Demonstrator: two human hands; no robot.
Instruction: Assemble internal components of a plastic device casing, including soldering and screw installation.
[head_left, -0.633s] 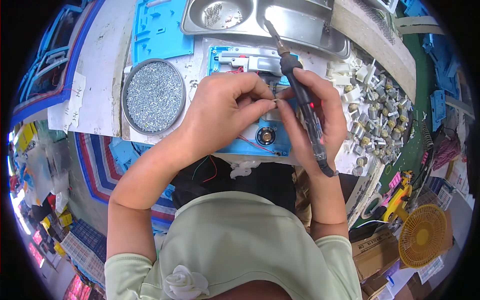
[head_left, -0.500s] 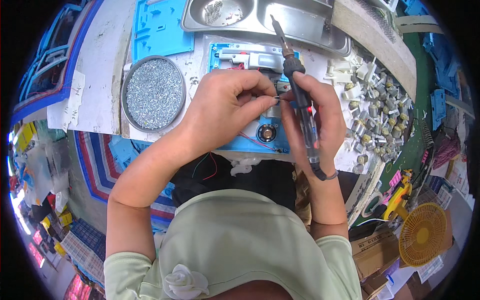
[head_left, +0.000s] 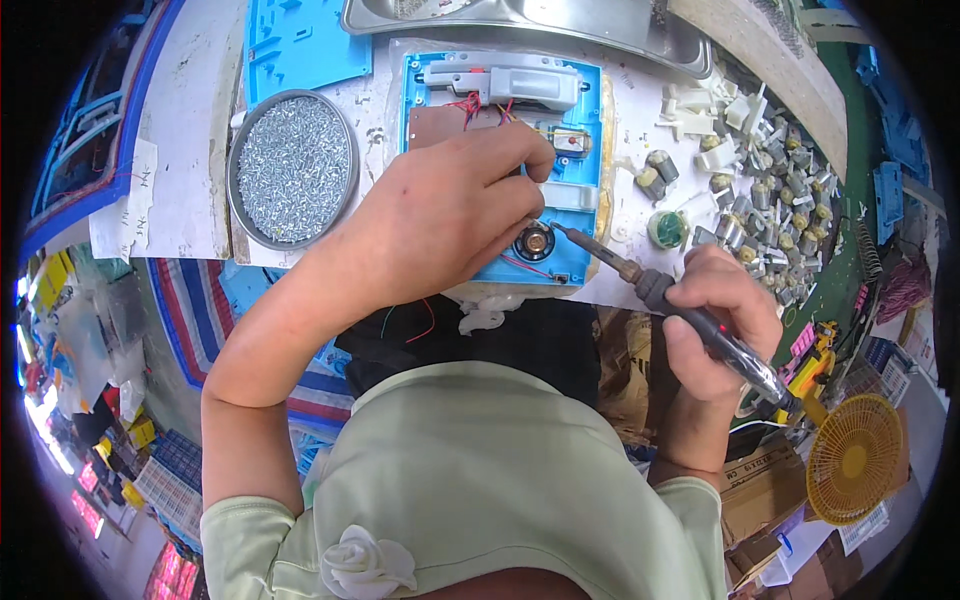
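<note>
My right hand is wrapped round a soldering iron with a dark handle. The iron's tip points left and ends close to a small round speaker in an open light-blue plastic casing. Over the casing's lower left lies my left hand, its fingers closed together beside the tip. What they pinch is hidden behind the hand. Red wires, a brown board and a long grey plastic part sit inside the casing.
To the left stands a round dish of small metal screws. Small motors and white plastic parts are heaped right, near a small green round container. A metal tray and a blue panel lie behind.
My right hand has moved right and down, tilting the iron from upright so its tip comes to the casing. The left hand has parted from the right and shifted slightly down.
</note>
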